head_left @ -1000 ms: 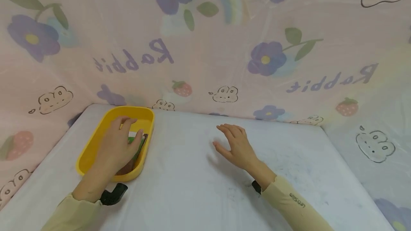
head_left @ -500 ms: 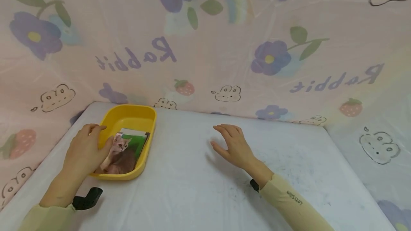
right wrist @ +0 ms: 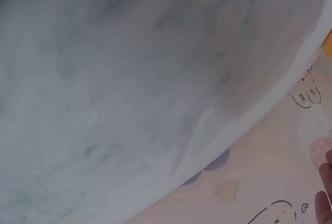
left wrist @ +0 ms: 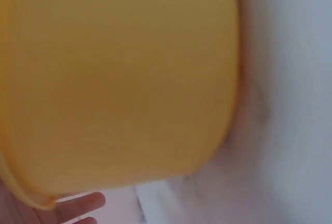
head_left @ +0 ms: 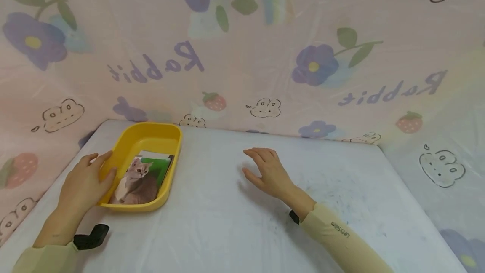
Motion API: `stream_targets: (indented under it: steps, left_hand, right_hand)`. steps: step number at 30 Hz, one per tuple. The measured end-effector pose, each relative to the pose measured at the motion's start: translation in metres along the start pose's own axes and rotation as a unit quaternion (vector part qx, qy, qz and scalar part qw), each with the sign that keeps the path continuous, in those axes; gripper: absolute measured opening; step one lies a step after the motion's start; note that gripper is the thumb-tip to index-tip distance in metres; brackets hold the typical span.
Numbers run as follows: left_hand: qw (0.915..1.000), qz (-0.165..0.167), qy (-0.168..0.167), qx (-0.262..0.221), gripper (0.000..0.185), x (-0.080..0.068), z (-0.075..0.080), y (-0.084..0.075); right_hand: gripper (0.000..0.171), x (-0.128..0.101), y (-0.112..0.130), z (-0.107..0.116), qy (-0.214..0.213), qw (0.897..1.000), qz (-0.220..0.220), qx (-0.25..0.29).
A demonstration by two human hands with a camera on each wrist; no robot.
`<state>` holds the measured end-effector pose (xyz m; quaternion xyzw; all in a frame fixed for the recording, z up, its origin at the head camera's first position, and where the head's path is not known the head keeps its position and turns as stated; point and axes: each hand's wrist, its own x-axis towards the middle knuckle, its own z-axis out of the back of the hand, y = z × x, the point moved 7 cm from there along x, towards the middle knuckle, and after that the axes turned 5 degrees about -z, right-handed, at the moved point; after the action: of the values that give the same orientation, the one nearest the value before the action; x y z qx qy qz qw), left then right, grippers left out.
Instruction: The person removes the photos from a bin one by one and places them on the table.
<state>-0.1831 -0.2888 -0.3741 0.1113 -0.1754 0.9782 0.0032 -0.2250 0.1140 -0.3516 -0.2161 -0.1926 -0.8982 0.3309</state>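
- The tray (head_left: 149, 140), yellow and oblong, sits on the far left part of the table (head_left: 242, 222), close to the back curtain.
- Inside it lies a photo (head_left: 140, 178) of a cat on green, flat on the tray floor, filling the near half.
- The left hand (head_left: 85, 184) rests against the tray's outer left wall, fingers straight and relaxed along the rim, thumb towards the near corner; nothing is pinched.
- From the left wrist view the yellow wall (left wrist: 119, 79) fills the frame, with fingertips (left wrist: 83, 206) showing at the bottom edge.
- The right hand (head_left: 267, 172) lies palm down on the table near the middle, well apart from the tray, fingers spread loosely and holding nothing.
- The right wrist view shows only white tabletop and the table's edge against the curtain.
- Both arms wear pale yellow sleeves (head_left: 341, 243), with a black strap (head_left: 91, 237) at the left wrist.
- The pink curtain (head_left: 242, 54), printed with flowers, strawberries and rabbits, hangs behind and to both sides.
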Motion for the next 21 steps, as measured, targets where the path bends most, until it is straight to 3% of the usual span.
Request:
stream_targets:
  steps: [7,12,21]
  left_hand:
    - [0.9982,0.029,-0.019,-0.05,0.051,-0.005,-0.005,0.011]
    - [0.9907,0.056,-0.048,-0.115,0.047,-0.009,-0.007,0.018]
    - [0.9708,0.142,-0.022,-0.192,0.047,-0.009,-0.018,0.026]
  right_hand:
    - [0.041,0.002,0.009,-0.007,0.023,1.0,0.004,0.008]
    - [0.041,0.007,0.02,-0.018,0.048,0.999,0.003,0.024]
    - [0.043,0.035,0.053,-0.041,0.126,0.989,-0.015,0.081]
